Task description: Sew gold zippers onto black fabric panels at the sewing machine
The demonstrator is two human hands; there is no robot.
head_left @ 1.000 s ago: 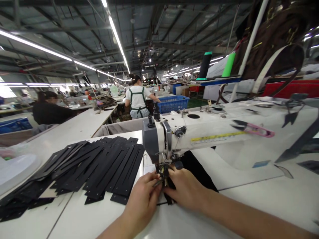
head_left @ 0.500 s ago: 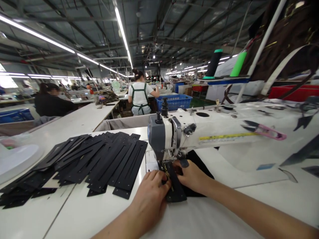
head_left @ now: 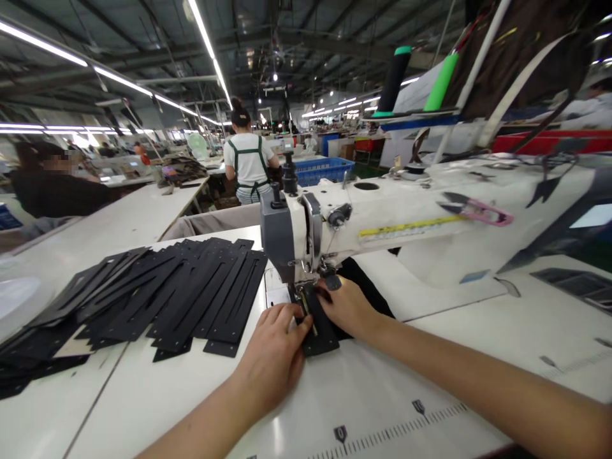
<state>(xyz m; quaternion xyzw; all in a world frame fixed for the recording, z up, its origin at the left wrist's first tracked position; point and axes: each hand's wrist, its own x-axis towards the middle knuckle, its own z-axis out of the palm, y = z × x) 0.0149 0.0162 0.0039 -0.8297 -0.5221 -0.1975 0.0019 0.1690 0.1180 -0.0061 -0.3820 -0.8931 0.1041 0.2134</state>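
We see the strip (head_left: 322,338) between our left hand (head_left: 277,338) and right hand (head_left: 351,309), both touching it, though whether they grip we cannot tell, and the machine (head_left: 278,239) hides the strip's far end.

1. Illumination: overhead strip lights (head_left: 203,29), high beyond the left hand (head_left: 272,344), appear overexposed; the surrounding roof (head_left: 143,39) reads dim.
2. Work surface: the white tabletop (head_left: 157,389) around the left hand is bright, with a pale glare streak on its near side.
3. Low-detail zone: the black strip (head_left: 325,338), between the left hand and right hand (head_left: 348,307), shows little surface texture.
4. Focus: the background far beyond both hands is soft.
5. Distortion: wide-angle stretch enlarges the right forearm (head_left: 478,376) toward the frame edge.
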